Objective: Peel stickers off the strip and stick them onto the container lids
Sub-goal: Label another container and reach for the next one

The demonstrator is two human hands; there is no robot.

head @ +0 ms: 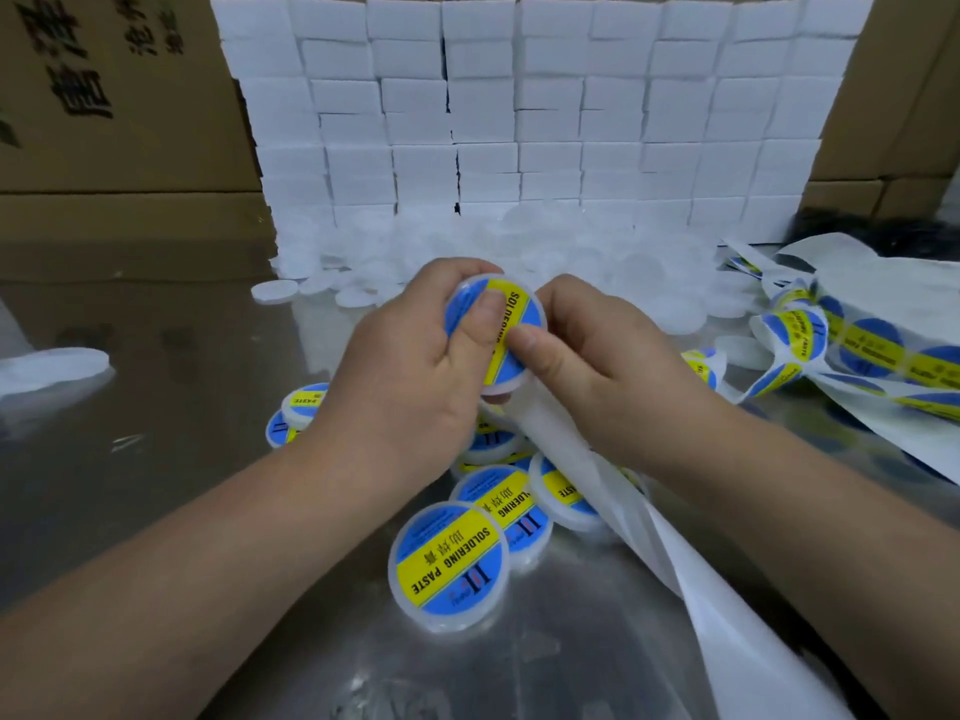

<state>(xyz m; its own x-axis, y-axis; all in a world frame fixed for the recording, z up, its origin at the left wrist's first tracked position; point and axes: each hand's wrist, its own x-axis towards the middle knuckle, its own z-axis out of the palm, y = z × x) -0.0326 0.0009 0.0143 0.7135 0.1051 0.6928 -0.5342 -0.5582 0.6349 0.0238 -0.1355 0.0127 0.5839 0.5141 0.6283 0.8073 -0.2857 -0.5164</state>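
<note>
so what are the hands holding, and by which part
A stickered lid: left hand grips its rim, thumb on the face; right hand pinches its lower edge.

Lid stickers (451, 561) read "SOLDERING PASTE"; cardboard boxes (104, 96) bear illegible characters.

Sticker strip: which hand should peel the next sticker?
Right. The strip runs out from under the right hand, unpeeled stickers on that side; the left hand grips the labelled lid.
</note>
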